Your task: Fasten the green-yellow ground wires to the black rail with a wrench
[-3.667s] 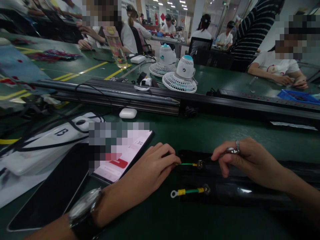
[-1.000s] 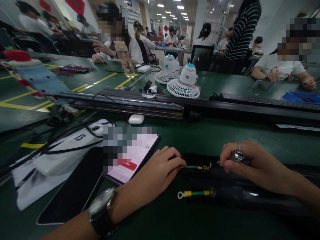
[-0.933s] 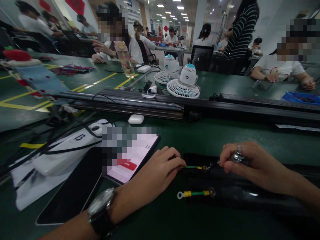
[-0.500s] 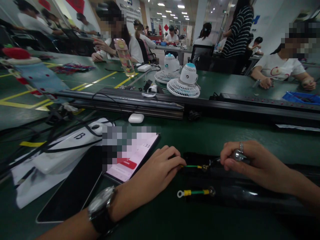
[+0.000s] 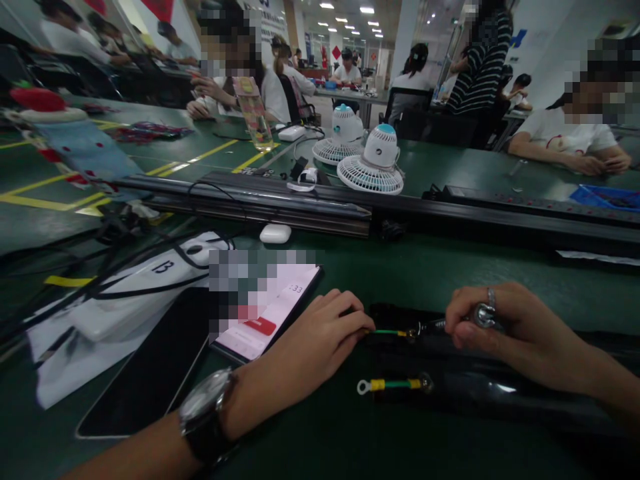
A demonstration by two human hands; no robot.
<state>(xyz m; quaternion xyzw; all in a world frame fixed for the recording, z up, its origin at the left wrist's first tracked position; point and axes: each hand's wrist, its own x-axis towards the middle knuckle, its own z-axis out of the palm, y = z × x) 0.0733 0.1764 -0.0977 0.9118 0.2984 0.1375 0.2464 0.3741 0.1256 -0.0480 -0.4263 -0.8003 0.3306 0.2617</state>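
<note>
My left hand (image 5: 310,347), with a watch on the wrist, rests on the green table and pinches the end of a thin green wire (image 5: 390,331). My right hand (image 5: 505,327), wearing rings, is closed on a metal screwdriver (image 5: 435,327) whose tip meets the wire's terminal on a long black bar (image 5: 475,387). A second green wire (image 5: 390,385) with a yellow sleeve and ring lug is fixed lower on the same bar.
A lit phone (image 5: 265,313) and a dark tablet (image 5: 150,373) lie left of my left hand. A white earbud case (image 5: 275,233), black rails (image 5: 300,200), two small white fans (image 5: 370,160) and cables lie beyond. Other people sit at tables behind.
Both hands keep their grip on wire and screwdriver. The view has drifted slightly; the phone's timer has advanced. People in the background have shifted.
</note>
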